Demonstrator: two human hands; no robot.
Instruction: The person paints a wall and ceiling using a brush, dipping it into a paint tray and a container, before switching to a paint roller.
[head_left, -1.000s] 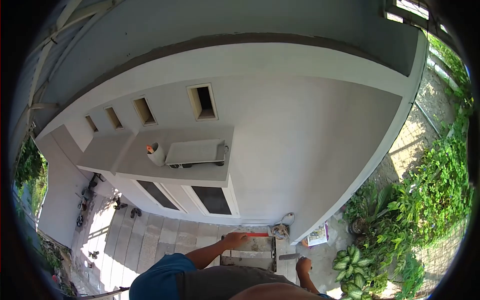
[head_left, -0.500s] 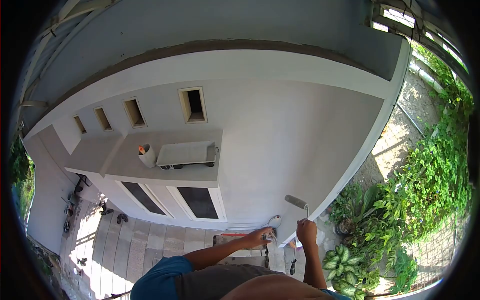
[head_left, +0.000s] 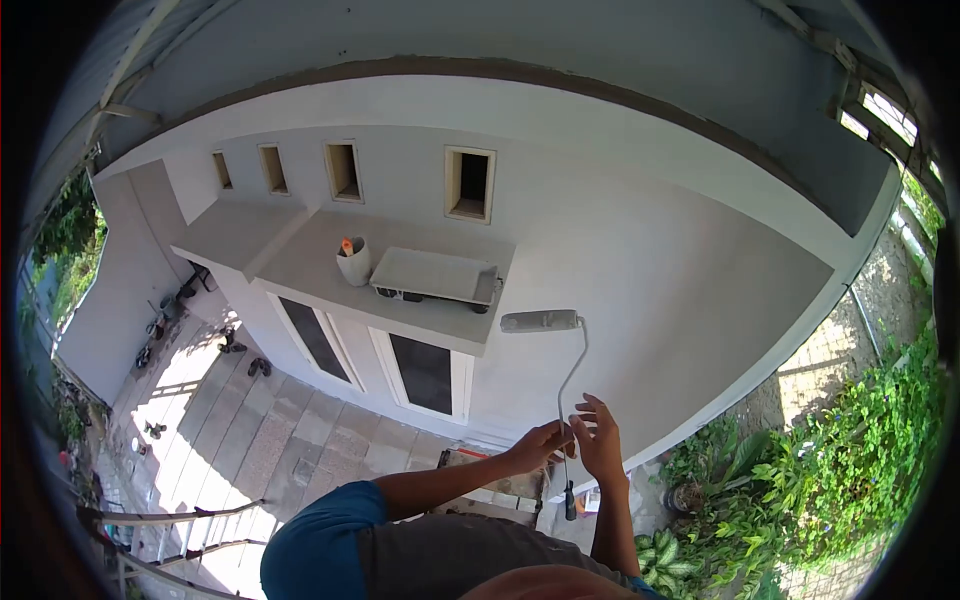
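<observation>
Off the right front corner of the ledge [head_left: 310, 264], tray [head_left: 435, 273] on top, is the paint roller [head_left: 540, 321]. Left hand [head_left: 540, 447] pinches its rod [head_left: 562, 396], I think, tiny view; right hand [head_left: 598, 444] is spread beside it. Probably adjusting grip; calls for a steady hold.

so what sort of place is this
Probably the outside of a house, seen from high up: a pale wall with windows, paving below, and leafy plants alongside.

paving [head_left: 290, 430]: I see blown-out sun patches
wall [head_left: 640, 270]: soft shade
edges: I get fisheye bend, black corners
</observation>
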